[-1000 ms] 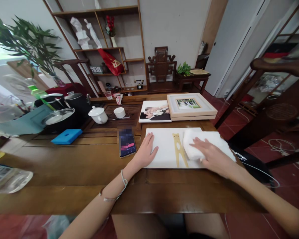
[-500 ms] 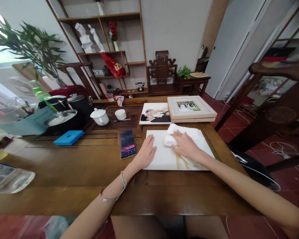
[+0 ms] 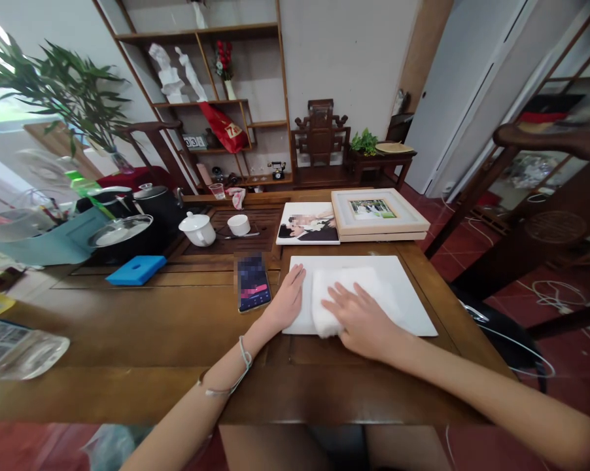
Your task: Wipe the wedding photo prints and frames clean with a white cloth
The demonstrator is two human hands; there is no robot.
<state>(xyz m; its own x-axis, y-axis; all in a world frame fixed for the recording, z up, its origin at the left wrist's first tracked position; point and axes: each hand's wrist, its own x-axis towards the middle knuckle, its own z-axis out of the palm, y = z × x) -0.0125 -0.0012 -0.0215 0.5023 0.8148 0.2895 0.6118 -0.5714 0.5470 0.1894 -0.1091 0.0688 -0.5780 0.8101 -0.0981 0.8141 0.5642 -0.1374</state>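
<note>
One wooden table [image 3: 354, 392] supports a white panel [image 3: 417, 317] near its front edge. Right hand [image 3: 364, 320]: fingers spread, laid flat over a white cloth [image 3: 326, 284] on the panel. Left hand [image 3: 288, 301]: unclenched, gripping nothing, at the panel's left edge, beside a phone [image 3: 254, 288]. Beyond: a photo print [image 3: 307, 229], then a framed picture [image 3: 407, 212].

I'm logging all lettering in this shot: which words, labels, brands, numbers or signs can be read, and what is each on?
"03": small white number blocks on the brown wooden shelf unit; the next block is unclear.
"7": bright red bag; the mark beside it is unreadable.
Too blurred: print on the clear plastic container at left; the dark rectangular phone's screen.
No text visible: white rectangular board, folded white cloth.
</note>
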